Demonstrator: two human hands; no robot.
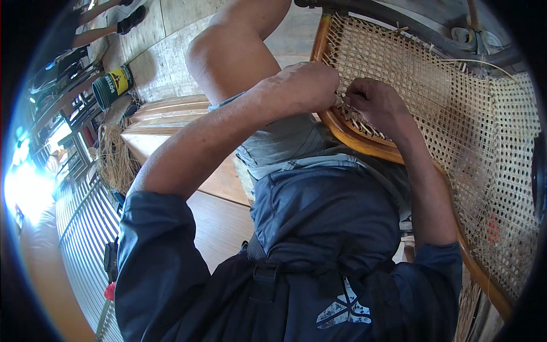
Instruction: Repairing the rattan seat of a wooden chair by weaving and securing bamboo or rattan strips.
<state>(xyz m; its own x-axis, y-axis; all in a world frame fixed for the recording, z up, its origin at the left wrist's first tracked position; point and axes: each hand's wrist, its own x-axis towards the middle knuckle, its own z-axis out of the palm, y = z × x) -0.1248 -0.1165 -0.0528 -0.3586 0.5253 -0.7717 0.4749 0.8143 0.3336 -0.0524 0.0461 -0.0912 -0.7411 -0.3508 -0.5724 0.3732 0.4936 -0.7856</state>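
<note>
Here, both hands meeting at the lower edge of a woven cane panel (456, 114), right at its curved wooden frame (364, 139). Left hand (305, 85) curled nearly into a fist, fingertips pinched at the weave beside the frame; what exactly sits between them too small to tell, probably a thin cane strand. Right hand (379, 102) likewise bent shut, knuckles up, fingers pressed into the cane just beside the left, the two almost touching. Panel spread away to the right of the hands and beyond them, propped against the knees and tilted.

Cane pale straw in colour, woven in an open lattice of small regular holes, loose strand ends poking out along the edge. Frame glossy orange-brown, rounded, bent in a smooth curve. A single loose strand (484, 61) arcing over the upper right of the weave.

Below, a dark blue shirt (319, 228) and grey shorts, a bare knee (228, 51) rising in front of the left forearm. To the left, a bundle of dry straw-like fibre (117, 159) on the wooden floor (216, 228), a dark green can (113, 85) with a yellow label lying behind it, and another person's feet (128, 20) far off at the top left.
</note>
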